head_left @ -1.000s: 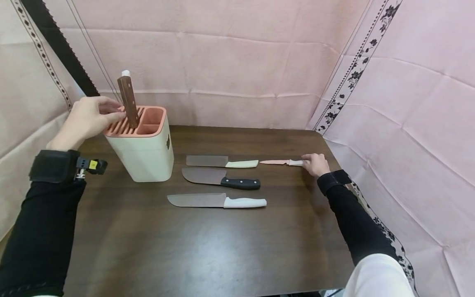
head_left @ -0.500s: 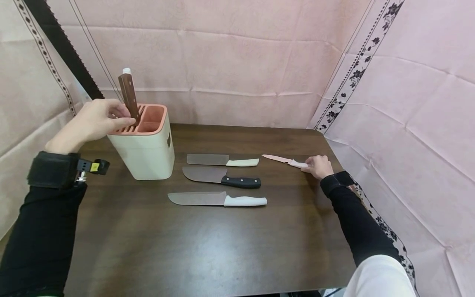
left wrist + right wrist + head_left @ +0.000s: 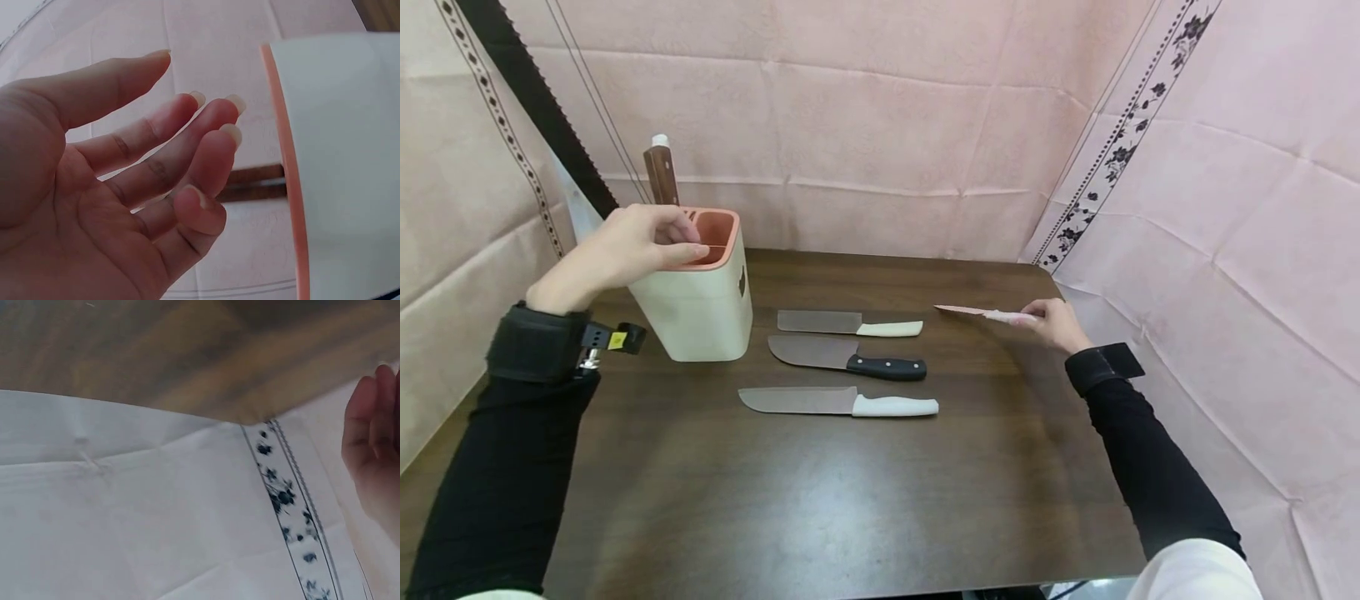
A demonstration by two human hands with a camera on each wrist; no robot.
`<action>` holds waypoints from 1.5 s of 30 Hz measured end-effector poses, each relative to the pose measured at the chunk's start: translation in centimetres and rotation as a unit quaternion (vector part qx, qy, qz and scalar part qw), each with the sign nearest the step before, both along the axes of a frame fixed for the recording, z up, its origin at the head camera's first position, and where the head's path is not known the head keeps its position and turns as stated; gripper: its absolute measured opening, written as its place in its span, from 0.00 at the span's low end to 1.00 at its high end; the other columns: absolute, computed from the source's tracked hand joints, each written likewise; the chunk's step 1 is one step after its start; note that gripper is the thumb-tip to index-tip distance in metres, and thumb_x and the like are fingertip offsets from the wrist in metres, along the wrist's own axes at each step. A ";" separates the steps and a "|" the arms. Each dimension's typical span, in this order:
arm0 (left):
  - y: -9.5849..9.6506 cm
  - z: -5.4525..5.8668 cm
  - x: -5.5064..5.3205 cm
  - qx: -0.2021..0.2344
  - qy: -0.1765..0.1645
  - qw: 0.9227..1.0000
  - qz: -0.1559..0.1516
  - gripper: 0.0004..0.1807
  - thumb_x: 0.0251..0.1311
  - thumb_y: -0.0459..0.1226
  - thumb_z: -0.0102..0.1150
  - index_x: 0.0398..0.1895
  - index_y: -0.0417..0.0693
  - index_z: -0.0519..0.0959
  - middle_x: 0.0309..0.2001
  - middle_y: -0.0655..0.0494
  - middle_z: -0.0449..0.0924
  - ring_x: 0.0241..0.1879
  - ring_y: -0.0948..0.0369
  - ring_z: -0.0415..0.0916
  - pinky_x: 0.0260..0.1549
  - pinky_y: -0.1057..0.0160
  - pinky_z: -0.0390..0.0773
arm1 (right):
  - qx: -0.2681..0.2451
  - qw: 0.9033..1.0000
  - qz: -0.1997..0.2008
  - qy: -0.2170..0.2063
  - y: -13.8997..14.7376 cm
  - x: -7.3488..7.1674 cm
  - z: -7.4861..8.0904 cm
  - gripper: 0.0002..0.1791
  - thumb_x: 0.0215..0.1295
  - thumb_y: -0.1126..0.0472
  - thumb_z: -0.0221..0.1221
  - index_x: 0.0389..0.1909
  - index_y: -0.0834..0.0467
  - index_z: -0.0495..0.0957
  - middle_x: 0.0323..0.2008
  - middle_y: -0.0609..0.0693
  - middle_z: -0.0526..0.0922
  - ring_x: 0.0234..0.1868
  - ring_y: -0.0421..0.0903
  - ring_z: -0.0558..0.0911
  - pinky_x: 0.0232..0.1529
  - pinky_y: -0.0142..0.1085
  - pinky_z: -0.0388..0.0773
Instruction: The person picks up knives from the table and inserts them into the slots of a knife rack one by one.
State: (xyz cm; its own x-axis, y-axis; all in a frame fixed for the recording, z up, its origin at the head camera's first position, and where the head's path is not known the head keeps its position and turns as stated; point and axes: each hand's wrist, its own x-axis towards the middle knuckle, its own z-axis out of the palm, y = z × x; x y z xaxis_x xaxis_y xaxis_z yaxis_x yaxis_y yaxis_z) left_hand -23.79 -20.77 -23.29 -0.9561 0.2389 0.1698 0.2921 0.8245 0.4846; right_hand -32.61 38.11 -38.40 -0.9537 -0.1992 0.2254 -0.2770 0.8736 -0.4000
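Note:
My right hand (image 3: 1056,323) pinches the handle of a small paring knife (image 3: 997,315), whose pinkish blade points left over the table. In the right wrist view only part of that hand (image 3: 374,431) shows, at the right edge, and the knife is out of sight. My left hand (image 3: 628,248) hovers over the slotted top of the white knife block (image 3: 700,321), covering most of the slots. Relaxed and holding nothing, its fingers (image 3: 209,159) lie beside the pink rim in the left wrist view. Brown wooden handles (image 3: 256,181) rise from the block behind them.
On the table (image 3: 820,492) lie a cleaver (image 3: 820,322) with a pale green handle, a black-handled knife (image 3: 887,368) and a white-handled knife (image 3: 895,406), blades pointing left. A white-tipped handle (image 3: 660,141) also stands in the block. Pink cloth (image 3: 865,150) surrounds the table's back and sides.
My right hand has lifted the paring knife off the table, away from the cleaver's handle. My left hand has shifted right across the block's top, now in front of the brown handle's base.

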 end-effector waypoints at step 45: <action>9.8 -3.4 -1.7 0.021 -0.017 0.991 -0.129 0.13 0.61 0.39 0.62 0.45 0.41 0.79 0.40 0.46 0.84 0.41 0.53 0.79 0.43 0.53 0.75 | -0.202 0.965 0.056 0.156 -12.4 3.1 11.3 0.15 0.54 0.60 0.70 0.39 0.64 0.80 0.31 0.60 0.86 0.26 0.27 0.77 0.32 0.21 0.73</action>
State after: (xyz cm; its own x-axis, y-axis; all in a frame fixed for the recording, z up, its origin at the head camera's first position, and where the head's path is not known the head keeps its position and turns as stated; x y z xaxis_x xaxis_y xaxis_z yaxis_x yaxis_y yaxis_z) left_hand -25.49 -10.99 -26.66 -0.8696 0.4695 0.1530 0.4732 0.7040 0.5295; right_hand -29.48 25.74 -27.08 -0.8040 -0.1330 0.5795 -0.5232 0.6215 -0.5832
